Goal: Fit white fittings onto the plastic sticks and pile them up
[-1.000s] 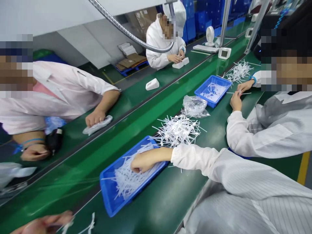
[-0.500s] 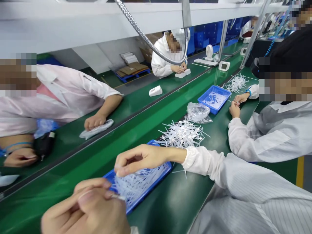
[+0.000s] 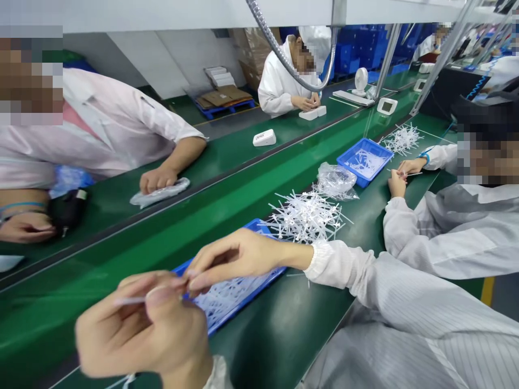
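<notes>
My left hand point(image 3: 141, 324) is pinched round a thin white strip point(image 3: 130, 300), whose end sticks out to the left between the fingers. The fingertips of my right hand point(image 3: 243, 256) meet those of the left above a blue tray point(image 3: 227, 322); they are closed, and what they pinch is too small to make out. Many thin translucent strips point(image 3: 239, 294) lie in that tray. Just beyond my right wrist is a loose pile of white strips with small heads point(image 3: 306, 216).
A clear plastic bag point(image 3: 335, 181), a second blue tray point(image 3: 365, 178) and another strip pile point(image 3: 403, 139) lie farther along the bench. At right, a person's hands point(image 3: 399, 181) work. Across the green belt point(image 3: 170, 232), a person's hand rests on a bag point(image 3: 166, 193).
My two hands have come together at the fingertips. The strip now shows left of my left thumb. The view has shifted slightly, and the person at right has lowered their head.
</notes>
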The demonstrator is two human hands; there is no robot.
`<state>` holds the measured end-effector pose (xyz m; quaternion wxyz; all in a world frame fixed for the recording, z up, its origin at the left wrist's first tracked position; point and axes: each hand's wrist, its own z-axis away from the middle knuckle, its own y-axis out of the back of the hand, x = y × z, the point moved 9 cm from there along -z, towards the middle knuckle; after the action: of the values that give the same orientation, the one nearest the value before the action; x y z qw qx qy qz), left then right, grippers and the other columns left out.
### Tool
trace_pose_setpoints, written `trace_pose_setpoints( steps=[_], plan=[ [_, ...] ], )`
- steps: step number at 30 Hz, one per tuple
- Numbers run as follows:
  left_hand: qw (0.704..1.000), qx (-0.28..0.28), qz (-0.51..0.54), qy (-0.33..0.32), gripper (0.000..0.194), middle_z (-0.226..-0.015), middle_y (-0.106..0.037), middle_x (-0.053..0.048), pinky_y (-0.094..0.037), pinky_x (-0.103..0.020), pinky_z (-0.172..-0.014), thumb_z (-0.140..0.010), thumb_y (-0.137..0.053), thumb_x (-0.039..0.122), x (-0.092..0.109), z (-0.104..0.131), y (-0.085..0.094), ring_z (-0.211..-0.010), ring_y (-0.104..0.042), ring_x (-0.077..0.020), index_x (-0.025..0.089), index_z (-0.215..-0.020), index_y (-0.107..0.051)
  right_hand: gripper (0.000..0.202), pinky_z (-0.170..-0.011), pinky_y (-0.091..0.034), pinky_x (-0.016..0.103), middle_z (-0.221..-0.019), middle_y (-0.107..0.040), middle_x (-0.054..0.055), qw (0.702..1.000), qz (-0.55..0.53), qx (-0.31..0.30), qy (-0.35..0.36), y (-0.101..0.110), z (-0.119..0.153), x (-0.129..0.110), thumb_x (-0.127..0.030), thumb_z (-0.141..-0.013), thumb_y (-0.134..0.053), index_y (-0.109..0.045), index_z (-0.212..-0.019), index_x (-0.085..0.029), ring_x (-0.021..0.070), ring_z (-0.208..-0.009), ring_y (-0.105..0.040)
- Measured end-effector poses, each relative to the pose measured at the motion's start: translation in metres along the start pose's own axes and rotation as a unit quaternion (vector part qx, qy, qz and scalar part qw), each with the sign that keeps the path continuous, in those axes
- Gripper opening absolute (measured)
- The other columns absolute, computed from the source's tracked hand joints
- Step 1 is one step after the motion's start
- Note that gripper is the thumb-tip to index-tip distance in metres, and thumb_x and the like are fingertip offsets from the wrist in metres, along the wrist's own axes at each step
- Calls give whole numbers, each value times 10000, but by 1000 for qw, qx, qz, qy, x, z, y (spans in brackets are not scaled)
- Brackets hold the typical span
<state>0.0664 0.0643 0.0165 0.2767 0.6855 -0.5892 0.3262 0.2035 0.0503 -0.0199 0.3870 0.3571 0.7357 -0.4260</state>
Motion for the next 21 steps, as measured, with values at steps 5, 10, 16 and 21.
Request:
trace_pose_setpoints(
  steps=[5, 10, 16, 21],
  plan=[
    [993, -90, 77, -28, 115, -831, -756, -33, -554, -334, -739, -803, -870, 267, 9, 1, -10, -777, -710, -193, 203, -836, -781, 406, -749, -634, 308, -878, -814, 77, 996, -31, 66, 50, 8, 10, -41, -519, -847, -908, -774, -892, -138, 147, -722, -740],
    [965, -158, 176, 116, 265, -760, -706, 2, -538, -252, -603, -893, -875, 438, -16, 5, -29, -613, -646, -114, 201, -851, -765, 385, -641, -556, 218, -974, -812, 45, 968, 33, 220, 112, 37, 13, -64, -538, -882, -860, -722, -839, -181, 72, -657, -659],
    [939, -137, 258, 181, 299, -1007, -808, -67, -572, -242, -596, -874, -907, 438, -23, 6, -37, -716, -760, -141, 195, -898, -734, 466, -553, -507, 214, -785, -705, -34, 954, 63, 285, 62, 43, 19, -63, -697, -955, -685, -617, -963, -237, 66, -543, -607],
    [951, -126, 232, 161, 310, -1007, -812, -55, -663, -298, -786, -814, -960, 365, -22, 5, -34, -894, -822, -198, 201, -964, -743, 366, -690, -594, 229, -845, -730, -26, 961, 83, 249, 91, 37, 17, -63, -392, -779, -951, -661, -902, -204, 79, -675, -689]
  ],
)
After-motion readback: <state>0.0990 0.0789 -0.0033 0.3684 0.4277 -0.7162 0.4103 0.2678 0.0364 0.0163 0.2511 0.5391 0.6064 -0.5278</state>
